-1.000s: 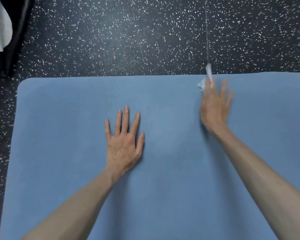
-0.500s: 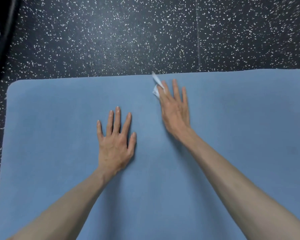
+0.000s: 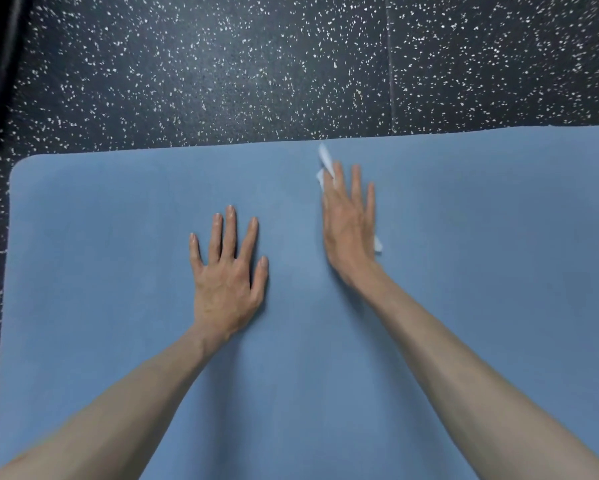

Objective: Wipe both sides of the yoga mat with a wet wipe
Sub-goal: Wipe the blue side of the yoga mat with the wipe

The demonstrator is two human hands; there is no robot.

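**Both hands flat on the blue mat, wipe mostly hidden under the right one**

Both bare forearms enter from the near edge of the picture, their elbows cut off by the frame. They reach out over the yoga mat (image 3: 118, 271), a blue sheet lying flat on the floor; its near edge and its right end run out of view, and only its far-left rounded corner shows whole.

The left hand (image 3: 227, 275) lies palm down on the mat, towards the middle of what is visible, fingers straight and spread, thumb out to the side.

Further out, close to the mat's far edge, the right hand (image 3: 348, 226) presses flat with straight fingers held close together; it is slightly blurred. The wet wipe (image 3: 325, 159) lies beneath it, almost entirely covered: a white tip pokes out past the fingertips towards the far edge, and a small scrap shows by the heel of the hand. Its shape and fold cannot be made out.

Beyond the mat lies dark speckled floor (image 3: 222, 71). At the far left a dark upright object (image 3: 0, 74) and something white are cut off and unidentifiable.
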